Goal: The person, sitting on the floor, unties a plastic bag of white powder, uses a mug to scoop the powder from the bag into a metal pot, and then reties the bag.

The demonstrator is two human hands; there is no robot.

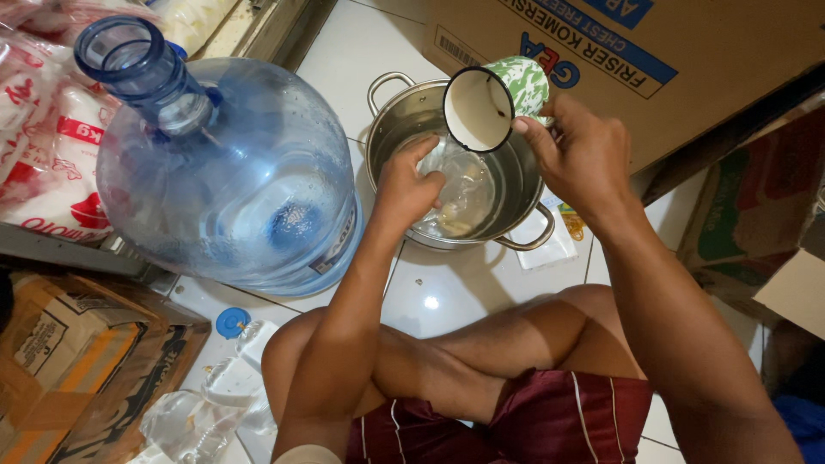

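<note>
You sit cross-legged on the white tiled floor (447, 296) with a steel pot (404, 120) in front of your knees. Your right hand (580, 155) grips a green-and-white enamel mug (497, 103), tipped on its side over the pot so its cream inside faces you; it looks empty. Your left hand (411, 185) reaches down into the pot, fingers curled on a clear plastic bag (468, 193) that lies at the bottom; how firmly you hold it cannot be told. Just left of the pot, touching or nearly so, stands a big blue water jug (232, 172) without its cap. A small blue cap (232, 322) lies on the floor near your left knee, and a cardboard box (687, 51) stands behind the pot.
</note>
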